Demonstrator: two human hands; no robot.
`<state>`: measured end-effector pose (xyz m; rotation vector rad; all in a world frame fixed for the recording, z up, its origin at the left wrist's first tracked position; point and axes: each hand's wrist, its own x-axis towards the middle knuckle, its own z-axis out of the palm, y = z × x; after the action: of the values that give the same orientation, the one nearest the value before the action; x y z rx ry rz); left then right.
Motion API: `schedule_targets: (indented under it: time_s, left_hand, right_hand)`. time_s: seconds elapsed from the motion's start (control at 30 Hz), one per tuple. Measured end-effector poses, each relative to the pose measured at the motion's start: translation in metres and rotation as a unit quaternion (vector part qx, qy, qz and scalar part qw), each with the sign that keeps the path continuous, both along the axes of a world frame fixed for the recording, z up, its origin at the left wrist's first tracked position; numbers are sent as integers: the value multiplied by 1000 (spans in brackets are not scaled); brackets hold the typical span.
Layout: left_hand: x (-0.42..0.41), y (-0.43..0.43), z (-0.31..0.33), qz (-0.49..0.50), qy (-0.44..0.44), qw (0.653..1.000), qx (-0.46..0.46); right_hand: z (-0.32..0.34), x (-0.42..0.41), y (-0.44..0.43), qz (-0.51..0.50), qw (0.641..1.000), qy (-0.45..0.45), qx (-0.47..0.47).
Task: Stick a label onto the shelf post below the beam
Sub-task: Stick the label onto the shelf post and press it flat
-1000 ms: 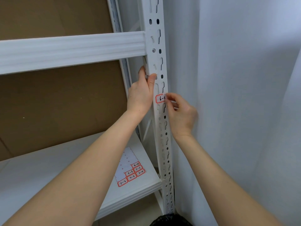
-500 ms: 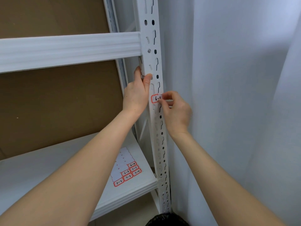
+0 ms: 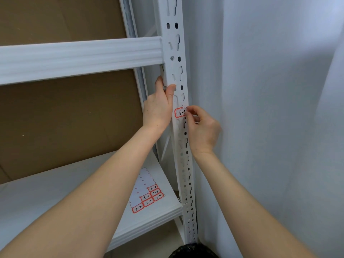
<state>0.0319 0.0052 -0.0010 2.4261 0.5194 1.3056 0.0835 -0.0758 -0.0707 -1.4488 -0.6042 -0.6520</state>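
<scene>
While right hand (image 3: 202, 131) pinches it, red-edged label (image 3: 179, 113) touches slotted post (image 3: 174, 53).

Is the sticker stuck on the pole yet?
Partly: the label lies on the post, its right end pinched by the right hand.

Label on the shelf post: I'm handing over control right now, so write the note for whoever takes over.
Left hand: grip on the shelf post just under the beam, thumb on its front face.
Right hand: pinches the right end of the label, which starts "6-".
Done: the label lies against the post's front face, below the beam.
Left: probably press it flat and let go; I cannot tell whether it is fully stuck.
The label sheet lies on the lower shelf.
</scene>
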Motion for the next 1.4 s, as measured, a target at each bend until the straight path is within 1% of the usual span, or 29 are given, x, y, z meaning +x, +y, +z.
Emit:
schedule_targets:
  time_s: [0.33,0.57,0.8,0.93,1.1,1.27,1.4]
  left_hand:
    - [-2,-3,1,-4,6,1000,-5]
    - [-3,-5,2,-3,11,1000,-11]
    - [-2,-4,2,-4,6,1000,0]
    - [-1,-3,1,8,6,1000,4]
    - [-2,-4,1,11,10,1000,2]
    - [-2,-5,2,5,10,1000,-5]
    - [-3,-6,2,7,17,1000,-6]
  right_hand:
    - [9,3,-6,11,998,33,-56]
    - [5,-4,-9,31,998,34,-35]
    - [4,-4,-7,17,999,31,-32]
    - [6,-5,-5,15,998,47,-26]
    - [9,-4,-4,9,998,57,-38]
    - [11,2,-6,11,995,48,-84]
    - [8,-1,-8,19,997,49,-62]
